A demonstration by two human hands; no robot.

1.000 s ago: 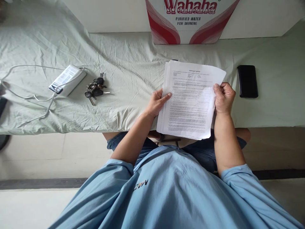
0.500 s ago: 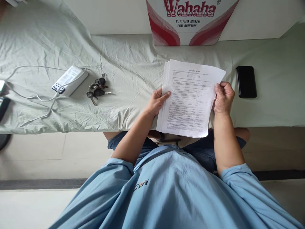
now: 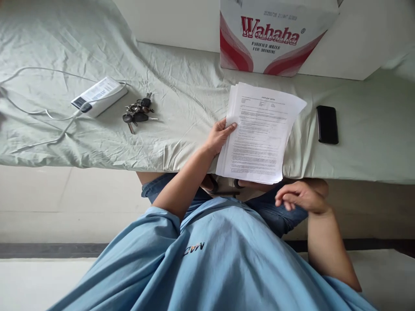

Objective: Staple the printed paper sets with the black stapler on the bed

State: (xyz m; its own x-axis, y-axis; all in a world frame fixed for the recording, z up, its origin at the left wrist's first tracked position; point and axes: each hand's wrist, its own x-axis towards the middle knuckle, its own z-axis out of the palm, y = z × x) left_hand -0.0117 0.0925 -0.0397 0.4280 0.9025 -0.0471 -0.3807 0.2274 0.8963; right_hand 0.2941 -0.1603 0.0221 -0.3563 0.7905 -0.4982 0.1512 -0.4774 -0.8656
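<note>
- Your left hand grips the paper stack by its left edge over the desk
- Your right hand hangs loosely open, empty, below the stack's lower corner

White printed paper sheets with black text; pale green wrinkled cloth on the surface; black flat phone; red-and-white cardboard box.

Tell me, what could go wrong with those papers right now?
Only the left hand grips the stack of papers, pinching its left edge; the right hand hangs free below the table edge. The loose sheets are already fanned, so some could slip out. The stack's lower end juts past the cloth-covered table, so dropped pages might land on the floor rather than on the cloth.
</note>
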